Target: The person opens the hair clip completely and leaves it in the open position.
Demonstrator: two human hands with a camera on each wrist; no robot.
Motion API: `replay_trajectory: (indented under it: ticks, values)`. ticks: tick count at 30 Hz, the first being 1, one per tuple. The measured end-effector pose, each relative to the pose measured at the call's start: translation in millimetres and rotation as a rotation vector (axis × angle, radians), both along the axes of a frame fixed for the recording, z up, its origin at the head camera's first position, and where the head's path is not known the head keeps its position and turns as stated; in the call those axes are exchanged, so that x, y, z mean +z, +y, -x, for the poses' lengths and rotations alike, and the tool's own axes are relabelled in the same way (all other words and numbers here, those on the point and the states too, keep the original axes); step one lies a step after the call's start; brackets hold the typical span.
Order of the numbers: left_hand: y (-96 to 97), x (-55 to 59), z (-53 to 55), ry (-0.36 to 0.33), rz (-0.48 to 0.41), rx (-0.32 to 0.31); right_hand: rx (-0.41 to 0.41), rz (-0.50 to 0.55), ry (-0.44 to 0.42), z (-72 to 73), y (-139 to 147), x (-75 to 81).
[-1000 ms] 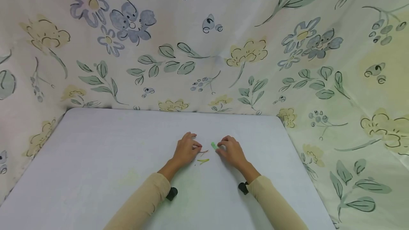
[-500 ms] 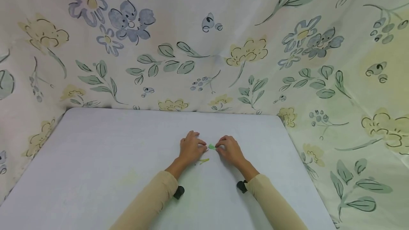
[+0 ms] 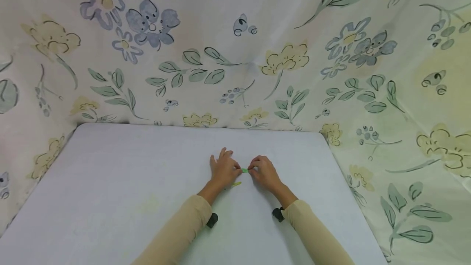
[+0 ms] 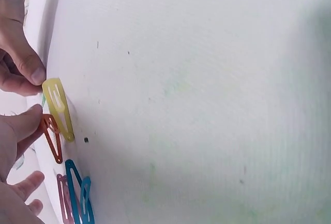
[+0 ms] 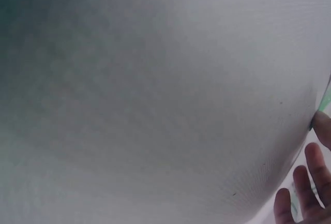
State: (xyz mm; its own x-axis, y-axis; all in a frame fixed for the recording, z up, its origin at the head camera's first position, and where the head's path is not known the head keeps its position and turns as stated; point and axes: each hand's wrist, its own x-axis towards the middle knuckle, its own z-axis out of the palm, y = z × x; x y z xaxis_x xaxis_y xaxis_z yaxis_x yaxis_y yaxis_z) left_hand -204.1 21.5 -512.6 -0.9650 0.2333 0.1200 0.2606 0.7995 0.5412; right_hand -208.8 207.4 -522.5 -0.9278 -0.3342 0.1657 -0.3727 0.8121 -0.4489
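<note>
A green snap hair clip (image 3: 244,170) is stretched between both hands above the table. My left hand (image 3: 223,171) pinches its left end with thumb and forefinger, the other fingers spread. The right hand (image 3: 265,173) pinches the opposite end. Below the left hand lies a yellow snap clip (image 4: 59,107), partly covered in the head view. Beside the left thumb in the left wrist view is an orange snap clip (image 4: 53,138). Only a sliver of the green clip (image 5: 325,100) shows beside the right thumb in the right wrist view.
Two blue snap clips (image 4: 74,193) and a pink one (image 4: 62,198) lie close to the left hand. The white table (image 3: 121,183) extends around the hands. Behind it hangs a floral curtain (image 3: 220,105). Black wrist cameras (image 3: 212,220) sit under both sleeves.
My left hand has moved right to the green clip and now pinches its end. The clip has turned from tilted to nearly level. The right hand has stayed almost in place.
</note>
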Motion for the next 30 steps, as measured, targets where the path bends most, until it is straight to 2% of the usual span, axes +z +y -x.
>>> replay_trajectory:
  ticks: [5, 11, 16, 20, 24, 30]
  values:
    - [3.9, 1.5, -1.2, 0.002, -0.010, 0.018, -0.015, 0.007, -0.019, -0.6, -1.1, 0.7]
    - [5.4, -0.4, -0.7, -0.028, -0.076, 0.047, -0.020, 0.017, -0.003, -2.1, -0.8, 0.0]
    - [5.6, 2.9, -1.5, -0.063, -0.119, 0.069, -0.017, 0.023, 0.011, -2.8, 0.6, -1.5]
    - [4.5, 7.1, -2.9, -0.084, -0.145, 0.053, -0.017, 0.035, 0.006, -2.5, 1.6, -2.1]
    - [2.7, 10.6, -3.5, -0.091, -0.199, 0.036, -0.029, 0.074, -0.024, -1.4, 3.3, -2.3]
    - [0.5, 12.0, -1.4, -0.114, -0.267, 0.068, -0.002, 0.198, -0.078, 0.7, 7.5, 3.1]
